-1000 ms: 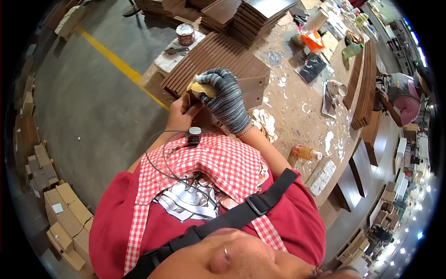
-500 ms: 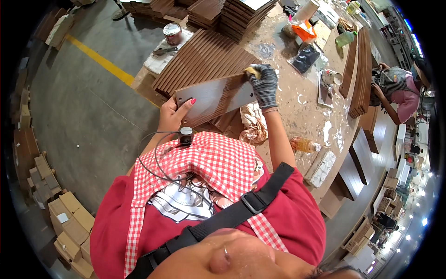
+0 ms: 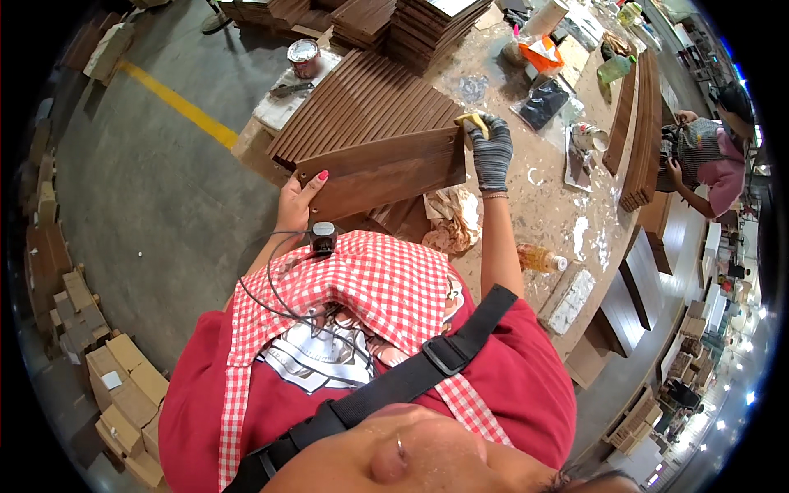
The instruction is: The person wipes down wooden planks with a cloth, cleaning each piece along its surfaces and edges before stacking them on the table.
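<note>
The left hand [image 3: 297, 197] grips the brown board's [image 3: 386, 171] left end; the gloved right hand [image 3: 491, 152], closed on a yellow pad [image 3: 474, 122], presses its right end.

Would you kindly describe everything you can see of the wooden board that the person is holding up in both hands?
The wooden board is a long, flat, dark brown plank with visible grain and a lengthwise groove line across its face. It is held up on edge, slightly tilted, above the row of similar boards on the workbench. The bare left hand grips its left end, thumb on the face. The gloved right hand holds its right end, pressing a yellow pad at the upper corner.
</note>
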The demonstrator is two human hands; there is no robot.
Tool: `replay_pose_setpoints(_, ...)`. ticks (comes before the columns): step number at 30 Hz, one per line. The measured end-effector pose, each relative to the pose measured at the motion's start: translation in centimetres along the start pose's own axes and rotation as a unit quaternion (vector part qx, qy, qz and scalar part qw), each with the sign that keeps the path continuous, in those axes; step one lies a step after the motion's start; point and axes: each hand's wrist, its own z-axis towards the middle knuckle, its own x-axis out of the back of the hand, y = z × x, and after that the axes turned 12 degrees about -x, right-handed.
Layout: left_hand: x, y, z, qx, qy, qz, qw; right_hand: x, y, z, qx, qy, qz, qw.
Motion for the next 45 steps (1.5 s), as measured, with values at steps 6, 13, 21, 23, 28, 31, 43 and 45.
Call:
replay_pose_setpoints(6,0.6,-1.3,0.4,-0.005,0.012,-0.082,0.997,0.4,1.1,-0.1,-0.026,0.006,0.060,0.998)
replay_pose_setpoints(13,1.0,-1.8,0.5,-0.012,0.019,-0.100,0.995,0.4,0.4,0.1,-0.086,-0.088,0.125,0.985)
replay_pose_setpoints(21,0.6,-1.2,0.6,-0.015,0.024,-0.106,0.994,1.9,-2.5,-0.4,-0.113,-0.056,0.200,0.972)
replay_pose_setpoints(23,0.7,-1.2,0.6,-0.016,0.009,-0.104,0.994,0.1,-0.2,-0.6,-0.047,-0.090,0.209,0.973)
replay_pose_setpoints(28,0.5,-1.2,0.8,-0.007,-0.002,-0.090,0.996,1.9,2.1,0.4,0.076,0.077,-0.062,0.992)
replay_pose_setpoints(31,0.3,-1.4,0.5,-0.015,0.019,-0.104,0.994,4.6,3.8,-0.9,0.005,0.126,-0.134,0.983)
replay_pose_setpoints(43,0.9,-1.7,1.3,0.056,0.041,-0.121,0.990,3.7,5.0,-13.6,0.070,-0.109,-0.368,0.921)
replay_pose_setpoints(45,0.4,-1.1,1.3,0.060,0.047,-0.119,0.990,3.1,6.0,-16.0,0.085,-0.162,-0.369,0.911)
